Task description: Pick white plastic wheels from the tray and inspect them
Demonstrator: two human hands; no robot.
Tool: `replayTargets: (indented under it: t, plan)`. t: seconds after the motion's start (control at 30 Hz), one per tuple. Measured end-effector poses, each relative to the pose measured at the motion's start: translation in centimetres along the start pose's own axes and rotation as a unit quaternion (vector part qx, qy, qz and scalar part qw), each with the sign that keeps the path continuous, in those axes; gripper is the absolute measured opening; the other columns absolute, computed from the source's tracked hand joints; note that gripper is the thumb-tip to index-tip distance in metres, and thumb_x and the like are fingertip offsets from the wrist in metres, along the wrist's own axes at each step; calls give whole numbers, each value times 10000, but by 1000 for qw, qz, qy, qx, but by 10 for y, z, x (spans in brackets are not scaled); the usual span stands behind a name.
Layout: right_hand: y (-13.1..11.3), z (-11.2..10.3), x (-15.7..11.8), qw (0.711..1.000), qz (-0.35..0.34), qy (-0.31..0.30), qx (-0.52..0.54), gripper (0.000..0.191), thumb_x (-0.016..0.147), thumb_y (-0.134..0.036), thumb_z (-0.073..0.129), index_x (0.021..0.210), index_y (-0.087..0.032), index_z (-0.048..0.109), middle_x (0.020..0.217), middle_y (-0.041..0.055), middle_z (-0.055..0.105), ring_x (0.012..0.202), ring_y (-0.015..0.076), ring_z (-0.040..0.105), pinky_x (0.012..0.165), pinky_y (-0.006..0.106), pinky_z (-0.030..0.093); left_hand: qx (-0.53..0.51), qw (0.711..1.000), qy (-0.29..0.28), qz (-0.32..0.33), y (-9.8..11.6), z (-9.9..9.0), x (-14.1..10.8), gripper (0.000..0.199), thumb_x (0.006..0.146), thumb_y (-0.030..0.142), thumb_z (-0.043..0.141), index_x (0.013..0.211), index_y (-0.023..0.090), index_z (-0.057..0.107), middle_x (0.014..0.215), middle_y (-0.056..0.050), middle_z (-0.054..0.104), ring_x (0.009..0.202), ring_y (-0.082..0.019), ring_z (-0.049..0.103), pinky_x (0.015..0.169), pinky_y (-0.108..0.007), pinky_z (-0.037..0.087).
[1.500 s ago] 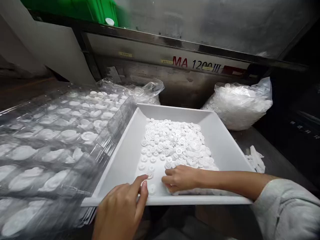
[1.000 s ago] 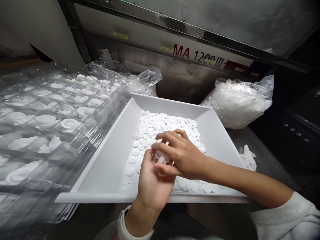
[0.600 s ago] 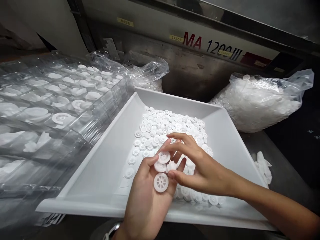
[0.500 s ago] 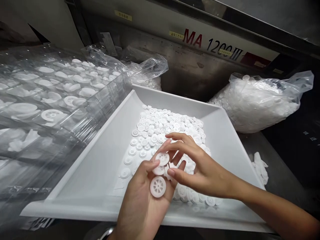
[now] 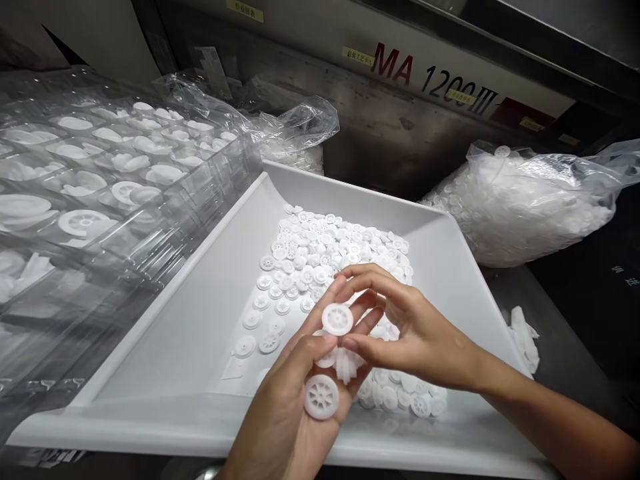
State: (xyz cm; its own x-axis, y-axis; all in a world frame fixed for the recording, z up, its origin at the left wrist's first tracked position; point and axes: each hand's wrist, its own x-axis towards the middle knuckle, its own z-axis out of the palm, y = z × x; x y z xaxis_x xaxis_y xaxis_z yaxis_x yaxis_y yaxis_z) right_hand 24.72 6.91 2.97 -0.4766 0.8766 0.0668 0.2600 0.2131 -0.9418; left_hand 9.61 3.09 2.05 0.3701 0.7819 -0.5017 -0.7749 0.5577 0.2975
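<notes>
Several white plastic spoked wheels lie in my left hand (image 5: 285,407), its palm up and its thumb pressing on them. One spoked wheel (image 5: 321,397) rests flat on the palm below the thumb. Another wheel (image 5: 337,319) is higher up, near the fingers, and beside it sits a bunch of wheels seen edge-on (image 5: 346,365). My right hand (image 5: 415,327) curves over the left fingers, its thumb tip by the bunch and its index finger apart from the thumb. Under both hands, many loose wheels (image 5: 325,240) lie in a white tray (image 5: 210,320).
Clear plastic trays (image 5: 165,220) with white parts in their pockets are stacked on the left. Behind the white tray stands a clear bag (image 5: 305,127); a full bag of white parts (image 5: 535,207) sits at right. A machine panel (image 5: 320,73) runs along the back.
The upper wheel in my left hand has shifted slightly right, and the bunch beside it has turned edge-on. Both hands have moved slightly, and the view has shifted a little.
</notes>
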Motion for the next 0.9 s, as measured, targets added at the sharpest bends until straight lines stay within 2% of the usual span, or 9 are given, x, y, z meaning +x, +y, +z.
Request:
replayTargets:
  t: [0.1, 0.2, 0.37, 0.53, 0.6, 0.63, 0.7, 0.8, 0.9]
  plan:
    - [1, 0, 1, 1000, 6, 2, 2, 276, 789, -173, 736, 1029, -205, 604, 1199, 51, 556, 1128, 182, 559, 941, 305, 514, 18, 999, 23, -13, 3, 3, -3, 448, 853, 170, 587, 1276, 315, 612, 1303, -17, 645, 1310, -242, 488, 1034, -352, 461]
    - [3, 3, 0, 1000, 16, 1, -8, 275, 793, -154, 721, 1033, -213, 602, 1188, 50, 564, 1046, 174, 591, 875, 312, 544, 14, 1000, 20, -16, 3, 3, -3, 434, 862, 158, 556, 1272, 286, 620, 1316, -23, 636, 1326, -245, 469, 1049, -347, 446]
    - [4, 3, -4, 996, -17, 42, -72, 329, 785, -108, 702, 1077, -226, 609, 1244, 55, 523, 1183, 195, 514, 933, 309, 505, -13, 1000, 4, -17, -1, -3, 0, 415, 850, 150, 560, 1240, 260, 648, 1269, -30, 665, 1331, -244, 459, 1072, -327, 421]
    - [0, -2, -6, 995, -21, 32, -92, 332, 826, -150, 682, 1129, -224, 566, 1271, 52, 489, 1176, 181, 501, 937, 295, 488, -33, 999, 8, -10, -2, -5, 3, 399, 832, 171, 585, 1218, 245, 658, 1281, -42, 657, 1289, -258, 510, 1028, -332, 476]
    - [-2, -4, -7, 992, -36, 53, -109, 186, 863, -186, 657, 1016, -214, 555, 1167, 42, 513, 1102, 168, 513, 916, 299, 472, -42, 999, 7, 1, -2, -5, 4, 400, 835, 149, 565, 1221, 210, 650, 1271, -76, 660, 1261, -269, 537, 1013, -350, 494]
    - [-3, -6, -8, 989, -48, 69, -122, 96, 891, -197, 625, 915, -210, 533, 1059, 29, 523, 1008, 150, 524, 856, 287, 470, -43, 999, 12, 4, -2, -4, 5, 401, 836, 136, 558, 1224, 191, 643, 1265, -95, 662, 1247, -276, 550, 1006, -360, 504]
    - [-6, -8, -9, 981, -88, 86, -153, 235, 955, -202, 525, 743, -209, 423, 799, -13, 464, 750, 110, 480, 669, 259, 421, -43, 999, 28, 11, -2, -4, 5, 414, 826, 110, 560, 1231, 168, 626, 1247, -123, 669, 1208, -285, 582, 980, -371, 527]
    - [-10, -11, -13, 964, -156, 32, -212, 317, 994, -177, 419, 698, -219, 316, 616, -48, 323, 529, 97, 321, 510, 270, 296, -44, 997, 57, 19, -2, -4, 5, 491, 793, 82, 576, 1279, 158, 576, 1235, -142, 673, 1167, -288, 612, 934, -378, 558]
    - [-13, -9, -15, 932, -218, -21, -288, 276, 981, -210, 453, 726, -230, 350, 593, -46, 368, 509, 110, 340, 483, 283, 291, -45, 997, 62, 13, -1, -5, 4, 526, 780, 76, 571, 1300, 153, 563, 1216, -137, 684, 1157, -284, 620, 930, -366, 554]
